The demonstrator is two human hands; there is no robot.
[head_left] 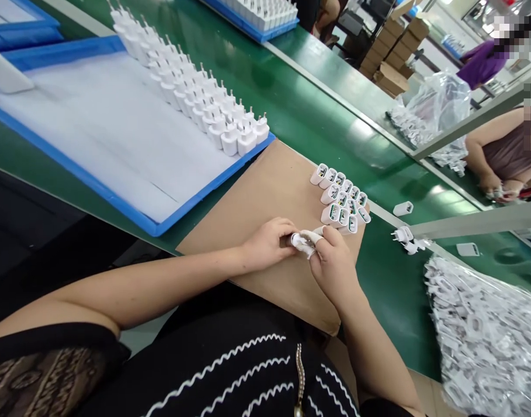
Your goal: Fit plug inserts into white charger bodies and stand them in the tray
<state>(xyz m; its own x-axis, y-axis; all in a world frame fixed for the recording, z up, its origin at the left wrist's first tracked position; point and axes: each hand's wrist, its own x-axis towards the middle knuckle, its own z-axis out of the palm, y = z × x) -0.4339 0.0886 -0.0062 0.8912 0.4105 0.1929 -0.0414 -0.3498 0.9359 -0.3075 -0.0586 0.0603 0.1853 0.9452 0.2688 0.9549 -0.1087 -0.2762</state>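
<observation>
My left hand (268,243) is closed around a small white charger (295,238), seen only in part between the fingertips. My right hand (336,260) meets it from the other side, fingers bent and pressed against it, with white coverings on some fingertips. Both hands are over a brown cardboard sheet (257,191). Just beyond them stand several open white charger housings (331,214) in rows, with circuit parts visible inside.
A blue-rimmed tray (155,227) at the left carries rows of white plug chargers (204,110). On the right lies a clear bag of white plastic pieces (487,336). Loose white parts (404,234) lie near a metal post (478,223). A co-worker's arms (494,150) are across the bench.
</observation>
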